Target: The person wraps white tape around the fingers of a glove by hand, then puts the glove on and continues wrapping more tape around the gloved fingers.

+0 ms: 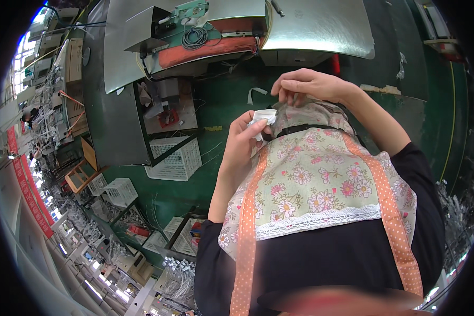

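Observation:
My left hand (240,138) is closed round a crumpled white wad (265,117), thumb pressed on top; I cannot tell whether it is paper or cloth. It is held just left of the waist of the floral apron (310,179) that I wear. A black strap (305,128) crosses the apron there, and its left end lies close to the wad. Farther out, my right hand (312,86) hovers over the apron's lower part. Its fingers bend loosely downward, somewhat apart, and nothing shows in them; their tips are partly hidden.
Ahead stands a metal-topped workbench (321,29) with a green fixture (190,11), a coiled grey cable (194,38) and a red padded edge (205,51). White plastic baskets (175,158) sit at the left, beneath a dark table (113,126). A white scrap (256,95) lies on the green floor.

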A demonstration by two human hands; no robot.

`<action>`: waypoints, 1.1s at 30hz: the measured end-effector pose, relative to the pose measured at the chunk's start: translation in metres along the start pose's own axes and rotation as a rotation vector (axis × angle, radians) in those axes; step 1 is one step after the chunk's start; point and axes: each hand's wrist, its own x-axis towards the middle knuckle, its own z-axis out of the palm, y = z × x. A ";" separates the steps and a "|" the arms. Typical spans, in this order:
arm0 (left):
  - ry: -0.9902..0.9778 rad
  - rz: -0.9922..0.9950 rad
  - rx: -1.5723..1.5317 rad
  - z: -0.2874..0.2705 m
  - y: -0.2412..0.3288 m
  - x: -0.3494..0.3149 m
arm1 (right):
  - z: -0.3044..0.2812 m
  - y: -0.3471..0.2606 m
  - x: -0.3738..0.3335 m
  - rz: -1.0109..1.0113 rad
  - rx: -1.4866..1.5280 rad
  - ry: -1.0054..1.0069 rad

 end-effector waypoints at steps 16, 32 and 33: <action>-0.034 0.102 0.043 0.032 0.005 0.013 | 0.053 0.000 -0.003 -0.350 -0.379 0.407; -0.130 -0.079 -0.095 0.018 -0.011 0.053 | -0.138 0.018 -0.101 -0.270 -0.477 0.882; -0.119 -0.097 -0.071 0.016 -0.017 0.056 | -0.155 0.019 -0.115 -0.263 -0.482 0.898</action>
